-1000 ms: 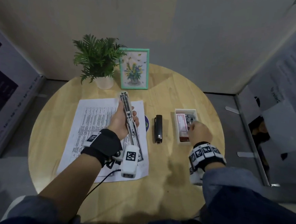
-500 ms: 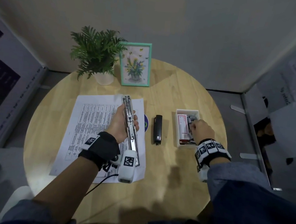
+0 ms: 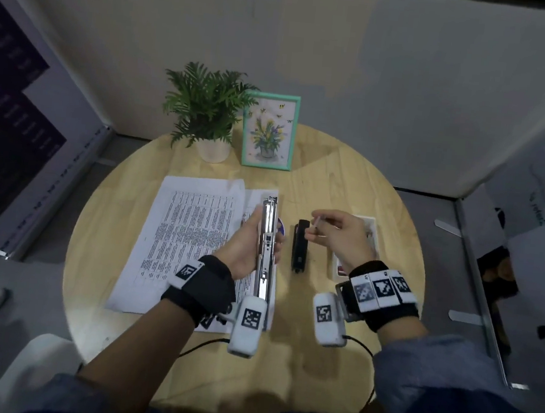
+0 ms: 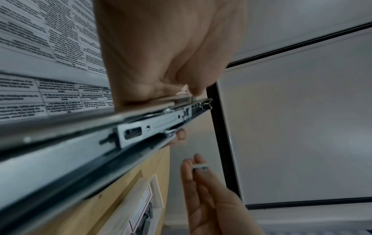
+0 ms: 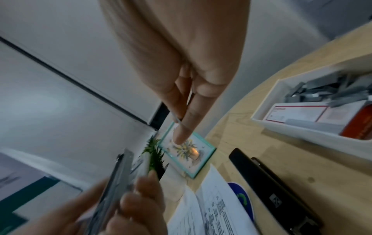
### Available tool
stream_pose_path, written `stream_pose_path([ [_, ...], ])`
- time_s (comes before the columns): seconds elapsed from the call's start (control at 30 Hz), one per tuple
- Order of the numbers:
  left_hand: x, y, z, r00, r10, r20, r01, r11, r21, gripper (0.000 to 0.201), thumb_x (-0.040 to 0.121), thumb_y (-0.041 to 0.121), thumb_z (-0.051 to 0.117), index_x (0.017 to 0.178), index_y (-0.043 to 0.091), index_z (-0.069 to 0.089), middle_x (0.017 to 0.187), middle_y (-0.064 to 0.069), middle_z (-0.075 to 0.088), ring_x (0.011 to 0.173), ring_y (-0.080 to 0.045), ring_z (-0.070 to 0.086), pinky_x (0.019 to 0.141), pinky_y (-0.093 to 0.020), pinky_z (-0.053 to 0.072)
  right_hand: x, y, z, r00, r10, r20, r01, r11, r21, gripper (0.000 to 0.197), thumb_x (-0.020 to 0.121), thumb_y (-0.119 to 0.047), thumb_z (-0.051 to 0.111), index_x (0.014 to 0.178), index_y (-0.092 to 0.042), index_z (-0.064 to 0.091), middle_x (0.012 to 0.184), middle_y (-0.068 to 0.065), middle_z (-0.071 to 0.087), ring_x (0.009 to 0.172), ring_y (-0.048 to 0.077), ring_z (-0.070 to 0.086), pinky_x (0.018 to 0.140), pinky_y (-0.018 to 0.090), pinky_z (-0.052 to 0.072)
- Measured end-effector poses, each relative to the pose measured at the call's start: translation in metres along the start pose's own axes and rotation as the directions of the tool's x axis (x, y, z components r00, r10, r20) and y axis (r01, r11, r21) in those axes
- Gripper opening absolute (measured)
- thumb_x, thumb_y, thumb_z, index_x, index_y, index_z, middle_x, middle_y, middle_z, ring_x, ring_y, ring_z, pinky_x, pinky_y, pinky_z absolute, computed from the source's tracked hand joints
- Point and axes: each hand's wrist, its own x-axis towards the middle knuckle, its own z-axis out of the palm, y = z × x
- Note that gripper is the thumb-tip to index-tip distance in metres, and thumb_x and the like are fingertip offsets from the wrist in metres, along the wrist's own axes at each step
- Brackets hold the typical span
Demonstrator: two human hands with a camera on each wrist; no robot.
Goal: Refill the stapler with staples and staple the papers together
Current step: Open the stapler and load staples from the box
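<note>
My left hand (image 3: pixel 254 241) grips a long silver stapler (image 3: pixel 266 249), opened out flat, above the printed papers (image 3: pixel 192 228); its staple channel (image 4: pixel 153 125) faces up. My right hand (image 3: pixel 338 234) is raised to the right of it and pinches a short strip of staples (image 3: pixel 317 222) between thumb and fingers. The strip (image 4: pixel 200 167) shows just below the stapler's front end, apart from it. A white tray (image 5: pixel 298 127) holds loose staple strips (image 5: pixel 326 93) and a red-and-white staple box (image 5: pixel 322 117).
A black stapler part (image 3: pixel 300 245) lies on the round wooden table (image 3: pixel 349 187) between my hands. A potted plant (image 3: pixel 207 110) and a teal picture frame (image 3: pixel 269 131) stand at the back. Grey partition walls surround the table.
My right hand has left the tray and moved up and left toward the stapler, now holding a staple strip. My left hand has turned the stapler a little straighter.
</note>
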Motion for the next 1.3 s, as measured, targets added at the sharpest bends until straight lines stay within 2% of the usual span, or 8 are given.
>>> stream_pose_path([
  [0.07, -0.004, -0.001, 0.003, 1.0, 0.004, 0.007, -0.004, 0.999, 0.035, 0.048, 0.091, 0.058, 0.038, 0.087, 0.013, 0.054, 0.072, -0.003, 0.057, 0.058, -0.014, 0.047, 0.059, -0.027, 0.043, -0.01, 0.004, 0.008, 0.995, -0.091, 0.039, 0.094, 0.991, -0.096, 0.017, 0.09, 0.007, 0.051, 0.105, 0.009, 0.061, 0.079, 0.012, 0.058, 0.058, 0.012, 0.063, 0.057, 0.018, 0.058],
  [0.17, -0.007, -0.001, 0.003, 1.0, 0.011, 0.012, -0.012, 0.995, 0.096, 0.027, 0.089, 0.036, 0.058, 0.096, 0.01, 0.058, 0.079, -0.003, 0.059, 0.056, -0.009, 0.047, 0.051, -0.021, 0.044, -0.023, 0.009, 0.019, 0.94, -0.31, 0.14, 0.34, 0.882, -0.326, 0.014, 0.087, 0.006, 0.057, 0.095, 0.0, 0.066, 0.08, 0.007, 0.064, 0.059, 0.001, 0.065, 0.061, 0.016, 0.056],
  [0.27, -0.005, -0.002, -0.002, 0.999, 0.05, 0.008, -0.05, 0.987, 0.152, 0.03, 0.085, 0.024, 0.066, 0.104, 0.002, 0.062, 0.077, -0.002, 0.059, 0.06, -0.008, 0.052, 0.051, -0.021, 0.044, -0.03, 0.015, 0.023, 0.871, -0.459, 0.174, 0.488, 0.774, -0.403, 0.019, 0.082, 0.009, 0.059, 0.09, -0.003, 0.071, 0.082, 0.005, 0.068, 0.069, 0.005, 0.065, 0.07, 0.017, 0.055],
  [0.5, -0.002, -0.004, -0.007, 0.998, 0.06, 0.036, -0.064, 0.991, 0.12, 0.008, 0.081, 0.012, 0.071, 0.083, 0.007, 0.065, 0.071, -0.004, 0.063, 0.063, -0.008, 0.061, 0.051, -0.018, 0.045, -0.034, 0.022, 0.026, 0.842, -0.534, 0.079, 0.515, 0.752, -0.412, 0.021, 0.079, 0.011, 0.061, 0.094, 0.002, 0.072, 0.089, 0.001, 0.065, 0.083, -0.007, 0.06, 0.079, 0.005, 0.047],
  [0.7, 0.0, -0.005, -0.014, 0.999, 0.027, 0.034, -0.03, 0.995, 0.091, 0.012, 0.079, 0.014, 0.073, 0.086, 0.008, 0.065, 0.07, -0.001, 0.065, 0.065, -0.009, 0.061, 0.048, -0.017, 0.045, -0.036, 0.031, 0.033, 0.806, -0.588, 0.076, 0.553, 0.7, -0.452, 0.021, 0.079, 0.007, 0.064, 0.097, 0.0, 0.073, 0.098, 0.009, 0.069, 0.089, 0.019, 0.067, 0.082, 0.023, 0.055],
  [0.93, 0.004, -0.003, -0.026, 0.995, 0.074, -0.06, -0.066, 0.989, 0.133, 0.02, 0.075, 0.009, 0.076, 0.082, 0.011, 0.058, 0.058, 0.0, 0.058, 0.055, -0.011, 0.054, 0.053, -0.023, 0.045, -0.038, 0.031, 0.036, 0.869, -0.471, 0.148, 0.492, 0.796, -0.354, 0.023, 0.079, 0.007, 0.068, 0.102, 0.003, 0.069, 0.095, 0.004, 0.065, 0.085, 0.013, 0.067, 0.082, 0.015, 0.054],
  [1.17, 0.004, -0.001, -0.031, 1.0, 0.016, 0.002, -0.016, 0.991, 0.131, 0.015, 0.078, 0.008, 0.073, 0.072, 0.014, 0.06, 0.058, -0.001, 0.055, 0.049, -0.009, 0.052, 0.054, -0.023, 0.041, -0.034, 0.028, 0.034, 0.918, -0.355, 0.178, 0.395, 0.857, -0.332, 0.034, 0.074, 0.0, 0.076, 0.107, 0.0, 0.067, 0.095, 0.006, 0.066, 0.089, 0.013, 0.064, 0.083, 0.02, 0.056],
  [1.3, 0.003, -0.003, -0.03, 0.999, -0.008, 0.053, 0.005, 0.998, 0.069, 0.012, 0.082, 0.008, 0.068, 0.075, 0.011, 0.059, 0.059, -0.001, 0.053, 0.048, -0.007, 0.053, 0.05, -0.019, 0.044, -0.035, 0.029, 0.035, 0.91, -0.375, 0.179, 0.415, 0.838, -0.354, 0.032, 0.074, -0.001, 0.075, 0.105, 0.0, 0.069, 0.095, 0.01, 0.068, 0.082, 0.019, 0.067, 0.068, 0.021, 0.056],
])
